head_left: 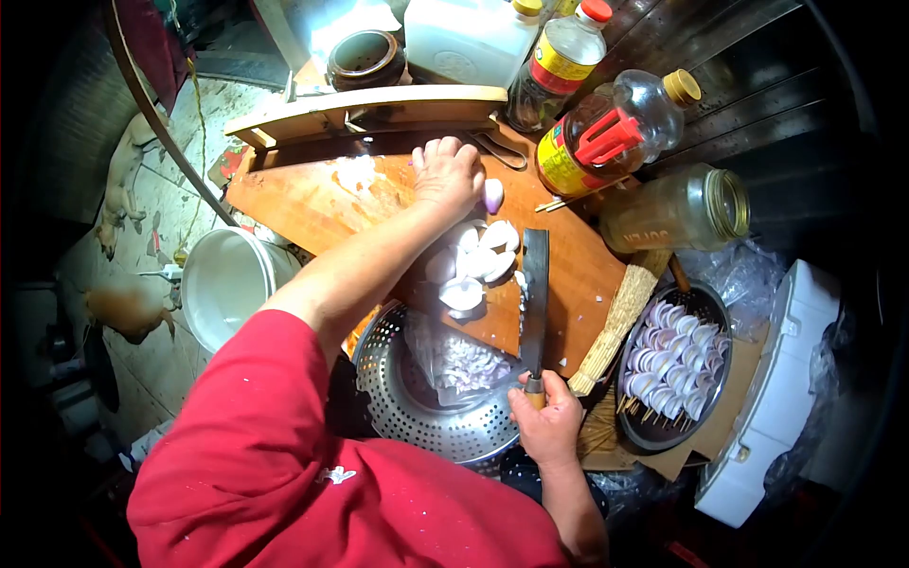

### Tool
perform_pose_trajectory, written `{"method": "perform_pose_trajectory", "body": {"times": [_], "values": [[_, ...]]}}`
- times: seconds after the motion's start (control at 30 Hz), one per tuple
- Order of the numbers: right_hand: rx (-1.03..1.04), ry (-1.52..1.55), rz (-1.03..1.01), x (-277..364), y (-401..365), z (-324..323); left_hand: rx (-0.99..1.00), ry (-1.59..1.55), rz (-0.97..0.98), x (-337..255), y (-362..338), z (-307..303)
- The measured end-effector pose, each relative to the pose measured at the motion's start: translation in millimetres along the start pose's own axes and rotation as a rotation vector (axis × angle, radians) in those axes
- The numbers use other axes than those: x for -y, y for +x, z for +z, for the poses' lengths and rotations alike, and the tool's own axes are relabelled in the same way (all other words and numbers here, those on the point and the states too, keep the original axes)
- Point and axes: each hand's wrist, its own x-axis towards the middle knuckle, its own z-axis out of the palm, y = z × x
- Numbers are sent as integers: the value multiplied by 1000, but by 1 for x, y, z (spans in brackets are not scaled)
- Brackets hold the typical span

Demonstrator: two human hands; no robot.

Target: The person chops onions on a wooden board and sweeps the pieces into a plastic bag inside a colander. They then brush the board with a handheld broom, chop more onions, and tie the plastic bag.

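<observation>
My right hand (pixel 549 417) grips the wooden handle of a kitchen knife (pixel 535 298), its broad dark blade lying along the cutting board (pixel 568 284). At the board's far side, my left hand (pixel 449 175) curls its fingers down over an onion; only a purple sliver shows beside the fingers. A purple onion piece (pixel 492 195) lies just right of that hand. Several peeled onion halves (pixel 478 251) are grouped between my hands. Below the board's near edge, a perforated metal colander (pixel 393 388) holds a clear plastic bag with chopped onion (pixel 471 364).
Sliced onion on skewers (pixel 674 360) fills a dark oval basket at right, beside a white foam box (pixel 772 398). Sauce bottles (pixel 606 133), a glass jar (pixel 663 210) and a white jug (pixel 469 43) stand behind the board. A white bucket (pixel 222 284) is at left.
</observation>
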Motion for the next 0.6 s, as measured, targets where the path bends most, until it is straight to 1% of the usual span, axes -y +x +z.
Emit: {"method": "perform_pose_trajectory", "body": {"times": [0.03,0.1,0.17,0.23,0.3,0.43,0.47,0.5,0.57,0.6], "values": [[-2,1,3,-1,0,0,-40,-83,121,5,-6,-2],[1,24,-13,-6,0,1,-10,-142,156,10,-17,-5],[2,27,-11,-6,0,3,48,-234,251,10,-29,-8],[-1,25,-6,-4,0,2,78,-241,289,9,-41,-10],[-1,30,-19,-4,0,2,164,-292,363,5,-51,-15],[-18,102,1,-15,5,2,234,-367,359,-6,-61,-25],[3,159,29,-14,7,0,289,-365,361,-8,-59,-26],[16,191,13,-17,10,-1,335,-362,360,-11,-56,-30],[45,234,74,-16,17,-4,162,-306,454,-10,-52,-25],[42,229,79,-16,20,-5,160,-265,507,-9,-44,-25]]}}
